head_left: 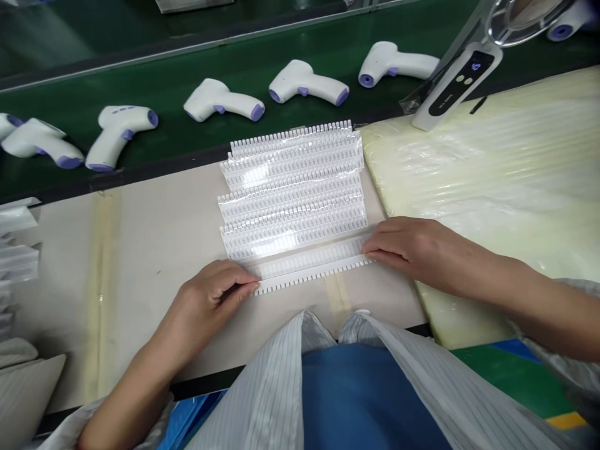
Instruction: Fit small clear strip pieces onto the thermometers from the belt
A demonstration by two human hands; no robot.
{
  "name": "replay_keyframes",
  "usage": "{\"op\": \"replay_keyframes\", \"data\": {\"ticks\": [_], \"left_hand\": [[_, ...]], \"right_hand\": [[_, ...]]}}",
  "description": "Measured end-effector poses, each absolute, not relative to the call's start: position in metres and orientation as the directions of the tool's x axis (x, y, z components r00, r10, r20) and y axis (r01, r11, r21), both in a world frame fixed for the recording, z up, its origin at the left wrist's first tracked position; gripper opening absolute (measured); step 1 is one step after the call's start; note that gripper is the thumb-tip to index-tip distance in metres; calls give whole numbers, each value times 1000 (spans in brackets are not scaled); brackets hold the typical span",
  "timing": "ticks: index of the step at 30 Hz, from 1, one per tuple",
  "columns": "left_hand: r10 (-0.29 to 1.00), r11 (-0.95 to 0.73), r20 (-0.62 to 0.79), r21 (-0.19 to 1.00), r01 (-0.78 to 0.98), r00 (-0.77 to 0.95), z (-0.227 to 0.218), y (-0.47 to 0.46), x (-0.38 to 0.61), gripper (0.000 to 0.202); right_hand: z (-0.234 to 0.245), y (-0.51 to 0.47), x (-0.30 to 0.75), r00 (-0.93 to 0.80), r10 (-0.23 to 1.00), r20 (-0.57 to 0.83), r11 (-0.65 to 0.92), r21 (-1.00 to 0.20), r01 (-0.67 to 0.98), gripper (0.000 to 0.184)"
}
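A white strip with a notched lower edge [312, 262] lies level in front of me, just above or on the table. My left hand [210, 297] pinches its left end between thumb and fingers. At the right end my right hand [398, 247] grips it the same way. Behind the strip, several glossy sheets of small white labels [293, 215] lie overlapped in a stack of rows, their toothed edges facing away from me. Whether the strip carries labels on its underside I cannot tell.
Along the green conveyor belt at the back lie several white and purple infrared thermometers [309, 84]. A lamp with a lit display [462, 81] leans at the upper right. Yellowish plastic-wrapped sheeting [492, 187] covers the right side. White pieces [19, 262] sit at the left edge of the table [150, 250].
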State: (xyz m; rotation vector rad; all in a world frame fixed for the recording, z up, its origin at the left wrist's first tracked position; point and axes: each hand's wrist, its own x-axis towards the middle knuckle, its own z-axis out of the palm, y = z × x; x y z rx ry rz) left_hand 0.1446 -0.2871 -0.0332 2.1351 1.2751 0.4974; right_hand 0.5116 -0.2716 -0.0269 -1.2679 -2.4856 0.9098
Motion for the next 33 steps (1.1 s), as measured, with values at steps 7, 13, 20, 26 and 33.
{"op": "replay_keyframes", "data": {"ticks": [7, 13, 20, 26, 33], "left_hand": [[853, -414, 7, 616, 670, 521, -34, -282, 146, 21], [807, -542, 157, 582, 606, 570, -43, -279, 134, 12], [765, -628, 265, 513, 585, 588, -49, -277, 128, 17], [739, -669, 281, 406, 622, 612, -47, -278, 132, 16], [686, -723, 262, 345, 598, 679, -44, -276, 133, 16]], "right_hand": [[-40, -255, 523, -644, 765, 4, 485, -662, 571, 33], [-22, -243, 511, -654, 747, -118, 438, -653, 618, 25], [-16, -249, 502, -697, 710, -105, 551, -535, 641, 28], [-21, -262, 511, -784, 621, -7, 753, -275, 598, 43], [-26, -274, 499, -728, 673, 131, 725, -308, 616, 29]]}}
